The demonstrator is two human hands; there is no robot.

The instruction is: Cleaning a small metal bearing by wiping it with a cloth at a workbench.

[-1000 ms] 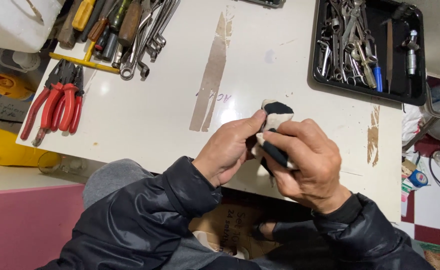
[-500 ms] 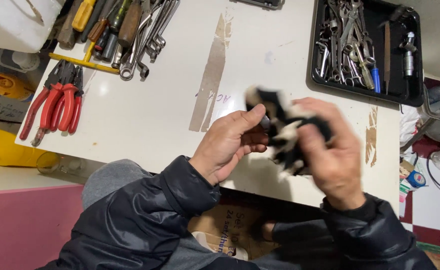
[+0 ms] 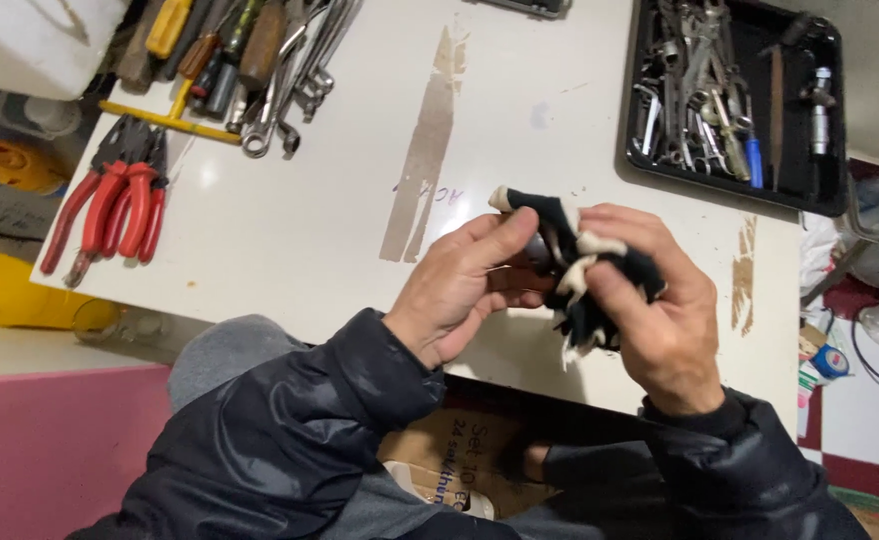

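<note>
Red-handled pliers (image 3: 110,205) are lying at the far left of the white tabletop (image 3: 310,230), well to the left of the black and white rag (image 3: 585,275). Up and left of the rag, a heap of screwdrivers and wrenches (image 3: 250,60) is crowding the tabletop's top edge, with a yellow pencil (image 3: 168,122) just below the heap. A strip of brown tape residue (image 3: 425,150) is running down the tabletop just left of the rag.

The left hand (image 3: 470,290) is curling in from the left, its thumb and fingers pinching the rag's left side, where something small and dark is sitting that cannot be made out. The rag is bunched above the tabletop's near edge, held between both hands. The right hand (image 3: 655,315) is closing around the rag's right side, fingers pressed together over the cloth.

Up and right of the rag, a black tray (image 3: 830,190) is holding more metal tools.
</note>
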